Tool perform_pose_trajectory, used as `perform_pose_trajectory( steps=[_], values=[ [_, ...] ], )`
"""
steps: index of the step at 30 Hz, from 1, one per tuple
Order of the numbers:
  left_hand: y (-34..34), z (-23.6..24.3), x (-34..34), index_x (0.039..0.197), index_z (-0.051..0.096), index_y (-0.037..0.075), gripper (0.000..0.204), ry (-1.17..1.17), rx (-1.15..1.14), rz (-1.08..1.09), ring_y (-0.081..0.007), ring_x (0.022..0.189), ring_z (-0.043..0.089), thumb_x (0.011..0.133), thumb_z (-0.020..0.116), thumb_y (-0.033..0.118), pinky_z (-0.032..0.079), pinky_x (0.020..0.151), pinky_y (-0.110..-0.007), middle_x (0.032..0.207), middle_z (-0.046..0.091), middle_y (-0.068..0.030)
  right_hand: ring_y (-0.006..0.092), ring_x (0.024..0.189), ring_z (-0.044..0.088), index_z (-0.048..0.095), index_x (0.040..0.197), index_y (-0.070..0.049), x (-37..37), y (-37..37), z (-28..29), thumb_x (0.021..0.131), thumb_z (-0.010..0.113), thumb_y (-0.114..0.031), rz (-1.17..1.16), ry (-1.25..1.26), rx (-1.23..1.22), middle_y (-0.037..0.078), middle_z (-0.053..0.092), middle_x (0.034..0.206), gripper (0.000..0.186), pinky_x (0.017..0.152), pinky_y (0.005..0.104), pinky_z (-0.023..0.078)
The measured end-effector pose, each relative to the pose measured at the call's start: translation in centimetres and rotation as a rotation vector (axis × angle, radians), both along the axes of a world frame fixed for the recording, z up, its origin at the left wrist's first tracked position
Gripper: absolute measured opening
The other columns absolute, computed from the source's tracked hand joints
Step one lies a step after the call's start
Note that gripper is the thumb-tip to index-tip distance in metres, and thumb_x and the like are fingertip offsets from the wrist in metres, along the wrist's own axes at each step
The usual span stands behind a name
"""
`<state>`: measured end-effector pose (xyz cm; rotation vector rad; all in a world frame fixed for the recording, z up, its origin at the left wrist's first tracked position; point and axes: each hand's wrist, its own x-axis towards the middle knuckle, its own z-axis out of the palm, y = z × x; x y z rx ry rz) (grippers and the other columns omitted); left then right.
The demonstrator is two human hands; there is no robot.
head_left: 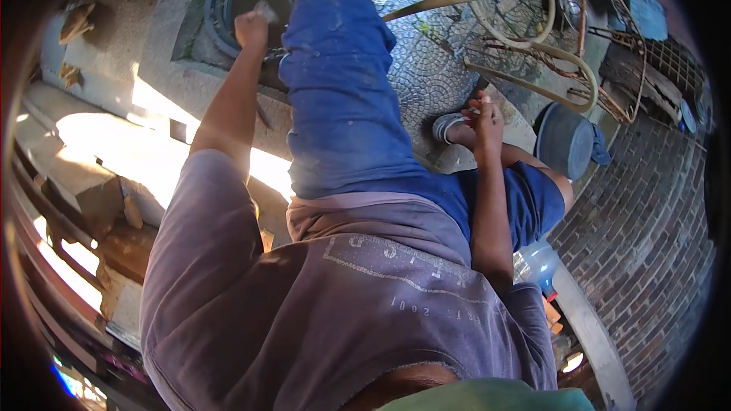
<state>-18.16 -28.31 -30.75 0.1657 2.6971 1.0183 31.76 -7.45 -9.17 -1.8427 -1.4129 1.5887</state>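
Note:
My left hand point(251, 28) is closed around a small, pale grey, crumpled-looking piece point(265, 10) whose kind I cannot make out. It hangs over a round dark tub point(211, 15) of murky water at the top left, beside my knee in blue shorts. On the other side, my right hand point(488, 118) is raised above my lower right leg. Its fingers are curled together, and whatever may be between them is too small to name.
A tan, curved chair-like frame point(502, 38) stands on the patterned wet paving ahead, among rusty rods. To the right are a grey bucket point(565, 141) and a brick surface point(647, 221). A clear bluish bottle point(539, 265) lies near my right hip. Wooden pieces lie at left.

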Motion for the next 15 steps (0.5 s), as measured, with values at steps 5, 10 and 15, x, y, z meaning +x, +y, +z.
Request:
perform_pose_trajectory(
  steps=[5, 10, 15],
  values=[
    [-0.1, -0.5, 4.2, 0.105, 0.067, 0.001, 0.039, -0.108, -0.232, -0.234, -0.0411, 0.105, 0.067, 0.086, 0.065, 0.035, 0.051, 0.090, -0.050, 0.107, 0.069, -0.0244, 0.0157, 0.077, 0.066, 0.059, 0.132, -0.005, 3.6, -1.3, -1.0, 0.102, 0.053, -0.048, -0.035, -0.112, -0.081, 0.008, 0.066, 0.102, 0.053, 0.065, 0.0297, 0.054],
    [1.4, -2.3, 4.2, 0.108, 0.063, 0.001, 0.037, -0.385, -0.237, -0.383, -0.0414, 0.111, 0.064, 0.089, 0.062, 0.032, 0.050, 0.092, -0.050, 0.114, 0.068, -0.0247, 0.0150, 0.077, 0.066, 0.057, 0.135, -0.007, 5.6, -2.5, -2.1, 0.102, 0.051, -0.052, 0.019, -0.201, -0.126, 0.007, 0.065, 0.101, 0.056, 0.066, 0.0283, 0.052],
    [-2.5, -12.6, -0.5, 0.111, 0.058, 0.003, 0.038, -0.202, -0.278, -0.677, -0.0431, 0.108, 0.065, 0.095, 0.052, 0.038, 0.049, 0.092, -0.051, 0.112, 0.068, -0.0237, 0.0152, 0.078, 0.066, 0.058, 0.131, -0.006, 4.0, -2.0, -3.3, 0.103, 0.050, -0.052, 0.109, -0.185, -0.170, 0.007, 0.065, 0.100, 0.054, 0.066, 0.0280, 0.051]
  ],
)
